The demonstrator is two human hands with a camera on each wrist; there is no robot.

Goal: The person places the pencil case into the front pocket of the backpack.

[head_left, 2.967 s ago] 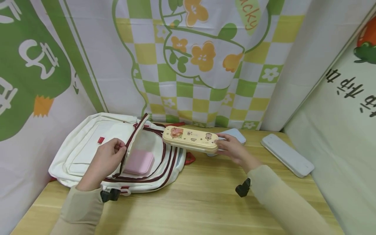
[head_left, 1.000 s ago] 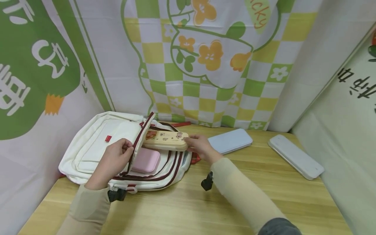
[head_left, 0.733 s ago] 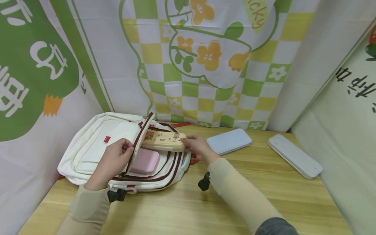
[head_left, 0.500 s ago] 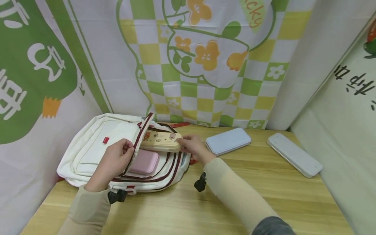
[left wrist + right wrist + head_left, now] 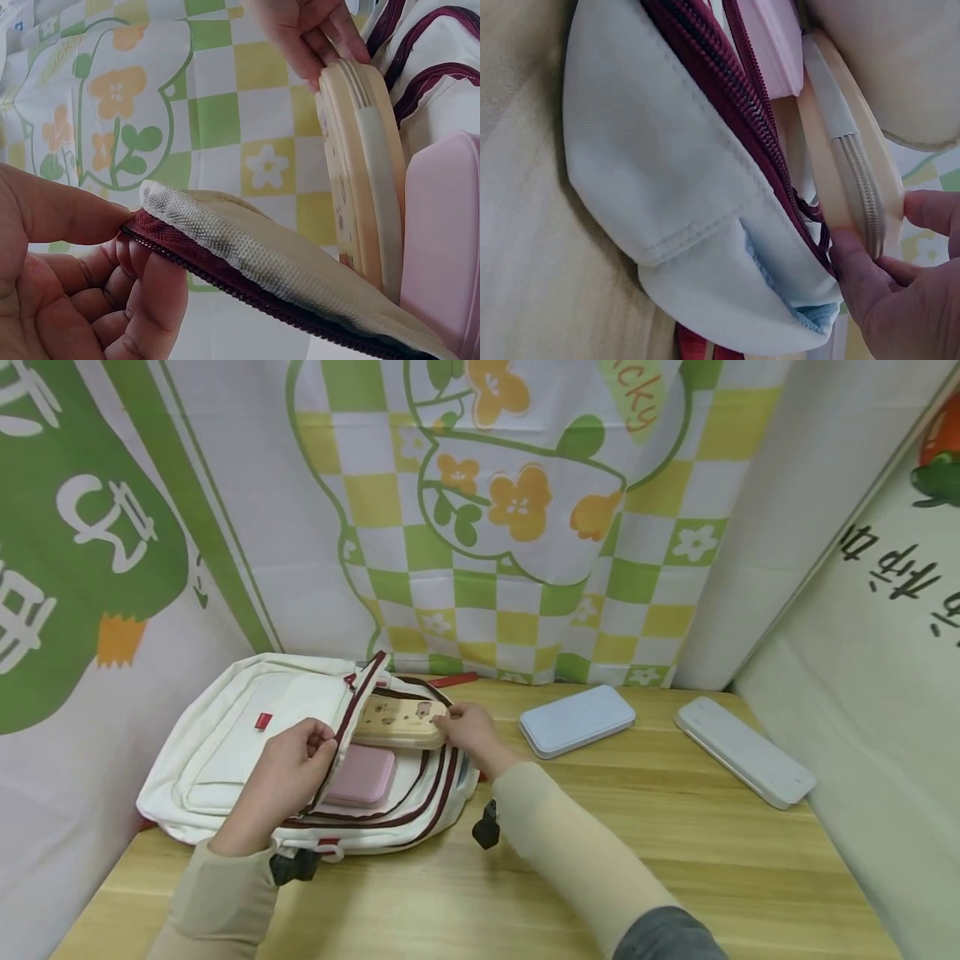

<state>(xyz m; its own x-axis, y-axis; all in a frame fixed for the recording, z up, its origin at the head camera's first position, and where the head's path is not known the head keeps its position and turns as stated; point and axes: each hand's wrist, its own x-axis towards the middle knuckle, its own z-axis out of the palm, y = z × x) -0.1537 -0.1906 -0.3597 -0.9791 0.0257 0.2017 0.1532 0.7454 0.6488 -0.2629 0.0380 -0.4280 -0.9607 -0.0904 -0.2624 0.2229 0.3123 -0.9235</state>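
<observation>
A white backpack [image 5: 240, 752] with dark red zips lies on the table, its front pocket unzipped. My left hand [image 5: 296, 764] pinches the zipped edge of the pocket flap [image 5: 247, 270] between thumb and fingers, lifting it. With thumb and fingers my right hand [image 5: 472, 733] grips the near end of a cream pencil case [image 5: 405, 722] printed with small cartoon figures. The case's far end is inside the pocket, hidden behind the flap. Beside it in the pocket sits a pink case [image 5: 363, 774]. The right wrist view shows the pencil case's zip [image 5: 862, 195] close to my fingers.
On the table [image 5: 600, 843], right of the backpack, lie a light blue case [image 5: 577, 721] and, farther right, a pale grey case [image 5: 742, 752]. A checked, flower-printed curtain [image 5: 517, 527] hangs behind; cloth walls stand at both sides.
My right hand has carried the cream pencil case leftward from over the blue case into the pocket, pushing it deeper. My left hand keeps holding the flap up.
</observation>
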